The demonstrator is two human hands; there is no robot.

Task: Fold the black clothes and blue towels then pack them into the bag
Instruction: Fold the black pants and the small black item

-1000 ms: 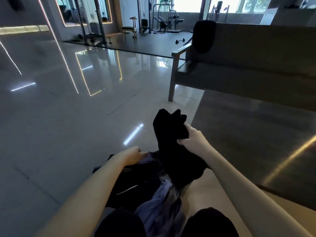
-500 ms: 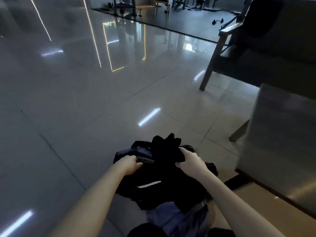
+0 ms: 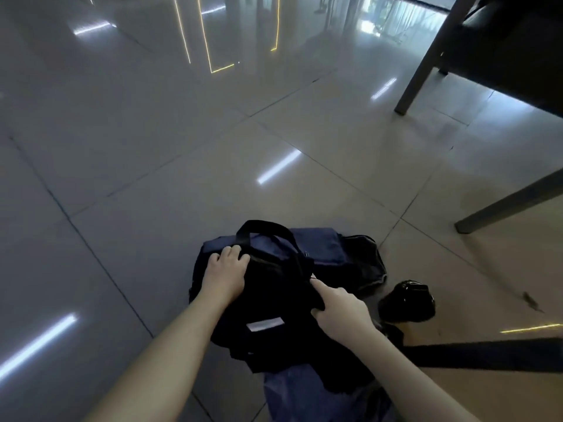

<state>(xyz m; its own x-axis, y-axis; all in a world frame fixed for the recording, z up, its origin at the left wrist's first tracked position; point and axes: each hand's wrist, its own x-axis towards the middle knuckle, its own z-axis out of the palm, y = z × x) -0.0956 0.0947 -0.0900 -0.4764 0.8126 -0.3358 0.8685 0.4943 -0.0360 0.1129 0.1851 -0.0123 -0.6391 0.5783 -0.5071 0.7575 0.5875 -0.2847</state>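
Head view, nearest first: a blue towel [image 3: 316, 397] lies crumpled at six o'clock, against the near side of the bag [image 3: 323, 248], which sits on the tiled floor [image 3: 152, 147]. Black clothes [image 3: 274, 300] fill the bag's open mouth and spill over its near edge. The right hand [image 3: 341, 312], at four o'clock of the pile, pinches a fold of the black clothes between thumb and outstretched forefinger. The left hand [image 3: 224, 274], at nine o'clock of it, curls its fingers over the bag's rim just beside the black handle [image 3: 262, 228]. A dark strap [image 3: 487, 354] runs off toward four o'clock; beyond it a shiny black object [image 3: 406, 303] lies at three o'clock of the bag, apart from it. Furniture legs [image 3: 422, 59] stand at one o'clock.
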